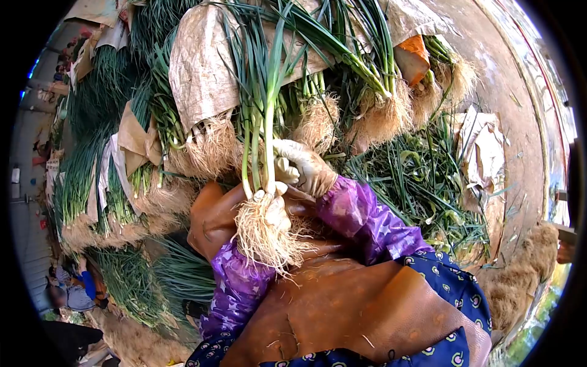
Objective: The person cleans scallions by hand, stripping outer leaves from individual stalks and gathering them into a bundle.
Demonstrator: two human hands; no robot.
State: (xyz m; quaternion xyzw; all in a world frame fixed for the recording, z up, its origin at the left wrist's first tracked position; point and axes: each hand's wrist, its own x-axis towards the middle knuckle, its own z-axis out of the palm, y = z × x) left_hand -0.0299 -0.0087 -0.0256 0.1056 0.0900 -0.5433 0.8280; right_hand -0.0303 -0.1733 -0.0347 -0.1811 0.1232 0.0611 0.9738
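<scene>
Your left hand [277, 213] holds the light-looking onions [269, 144], near the centre, by their probably firm white base [269, 181], the safest hold because leaves [277, 61] may bruise, while your curled right hand's [307, 168] grip I cannot tell.

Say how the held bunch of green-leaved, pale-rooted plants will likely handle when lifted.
The bunch would likely flop at its long, narrow green leaves; its straight pale stems look stiffer; its loose, stringy pale roots may snag.

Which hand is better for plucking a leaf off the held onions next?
Probably the right hand: it's beside the stalks, with fingers curled close to them. The left hand seems busy gripping the onions just above their roots.
</scene>
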